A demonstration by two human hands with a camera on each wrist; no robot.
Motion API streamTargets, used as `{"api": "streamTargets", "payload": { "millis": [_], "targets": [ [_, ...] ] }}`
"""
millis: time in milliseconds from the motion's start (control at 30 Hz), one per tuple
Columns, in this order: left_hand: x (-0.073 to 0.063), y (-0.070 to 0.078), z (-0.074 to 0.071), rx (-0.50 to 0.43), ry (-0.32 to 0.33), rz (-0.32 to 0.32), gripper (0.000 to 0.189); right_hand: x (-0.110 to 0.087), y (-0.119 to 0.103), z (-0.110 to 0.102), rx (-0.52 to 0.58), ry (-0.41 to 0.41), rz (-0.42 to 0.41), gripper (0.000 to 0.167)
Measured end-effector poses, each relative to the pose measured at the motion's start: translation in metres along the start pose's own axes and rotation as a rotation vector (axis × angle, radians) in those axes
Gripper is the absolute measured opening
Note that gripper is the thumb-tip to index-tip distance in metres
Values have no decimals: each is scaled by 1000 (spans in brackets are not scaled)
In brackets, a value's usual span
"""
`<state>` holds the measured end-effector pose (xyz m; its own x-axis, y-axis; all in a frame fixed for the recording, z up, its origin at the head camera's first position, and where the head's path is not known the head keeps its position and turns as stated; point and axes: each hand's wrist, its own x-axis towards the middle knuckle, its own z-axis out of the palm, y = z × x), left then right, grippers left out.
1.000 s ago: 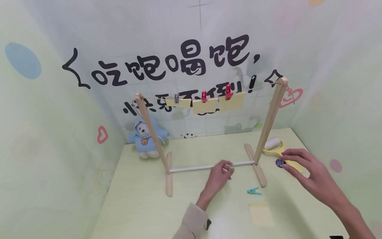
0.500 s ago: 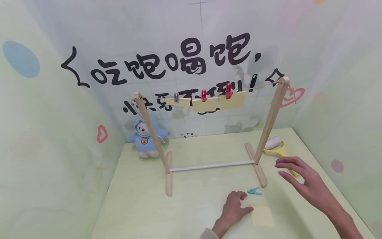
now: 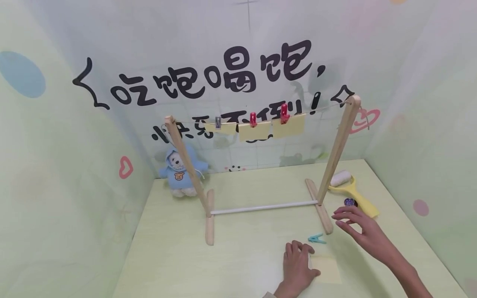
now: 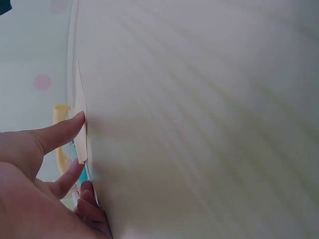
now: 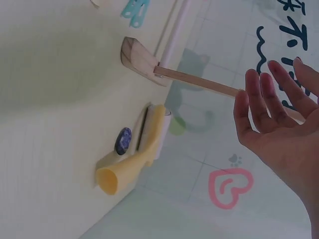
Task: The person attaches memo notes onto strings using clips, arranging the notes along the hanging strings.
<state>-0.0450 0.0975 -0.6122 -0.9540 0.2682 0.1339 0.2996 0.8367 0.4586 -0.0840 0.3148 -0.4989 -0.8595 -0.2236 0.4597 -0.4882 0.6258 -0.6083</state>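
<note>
In the head view my left hand (image 3: 297, 268) is at the left edge of a pale yellow sticky note (image 3: 326, 269) lying on the table. The left wrist view shows its thumb and index finger spread apart, touching the edge of the note (image 4: 80, 127). A turquoise clothespin (image 3: 316, 239) lies just behind the note. My right hand (image 3: 367, 234) hovers over the table's right side, fingers apart and loosely bent, holding nothing; the right wrist view also shows this hand (image 5: 279, 107) off the table. Three yellow notes (image 3: 255, 131) hang clipped on the string.
A wooden stand (image 3: 339, 151) with a string and a white crossbar (image 3: 264, 207) spans the middle. A plush toy (image 3: 180, 171) sits back left. A yellow-handled lint roller (image 3: 363, 200) and a small dark blue round object (image 3: 350, 202) lie at right.
My left hand has come down from near the crossbar to the sticky note's left edge. My right hand has moved left and nearer, away from the round object.
</note>
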Motion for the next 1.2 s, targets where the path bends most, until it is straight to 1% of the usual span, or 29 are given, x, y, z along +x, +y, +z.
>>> {"api": "streamTargets", "payload": {
  "millis": [67,133,233,300,367,467,567,667,767,900,1000,1067,1133,1200],
  "targets": [
    [1,0,0,-7,-10,-6,53,-1,6,6,12,-7,-9,25],
    [1,0,-1,-18,-35,-18,50,-2,12,12,16,-12,-16,24],
    [2,0,-2,-23,-66,-28,47,-5,21,23,-7,-23,-6,24],
    [3,0,-2,-19,-85,-36,46,-8,28,31,-56,-46,3,25],
    [3,0,-2,-10,-92,-36,44,-13,36,40,-147,-94,12,28],
    [3,0,-4,13,-97,-37,43,-21,48,51,-277,-161,-15,40],
    [3,1,-7,27,-96,-36,43,-27,55,60,-330,-199,-39,52],
    [3,1,-8,28,-103,-36,42,-29,58,65,-324,-212,-21,56],
    [3,1,-9,20,-107,-33,40,-31,60,69,-323,-210,-3,54],
    [3,0,-9,28,-95,-25,39,-32,62,73,-314,-204,8,51],
    [3,-2,-6,32,-78,-11,38,-32,61,73,-294,-225,34,48],
    [3,-4,-2,24,-55,4,37,-32,60,73,-280,-244,60,47],
    [2,-7,2,11,-45,19,36,-33,58,74,-272,-253,76,46],
    [2,-8,4,-2,-46,20,35,-33,57,75,-274,-250,86,46]
  ]
}}
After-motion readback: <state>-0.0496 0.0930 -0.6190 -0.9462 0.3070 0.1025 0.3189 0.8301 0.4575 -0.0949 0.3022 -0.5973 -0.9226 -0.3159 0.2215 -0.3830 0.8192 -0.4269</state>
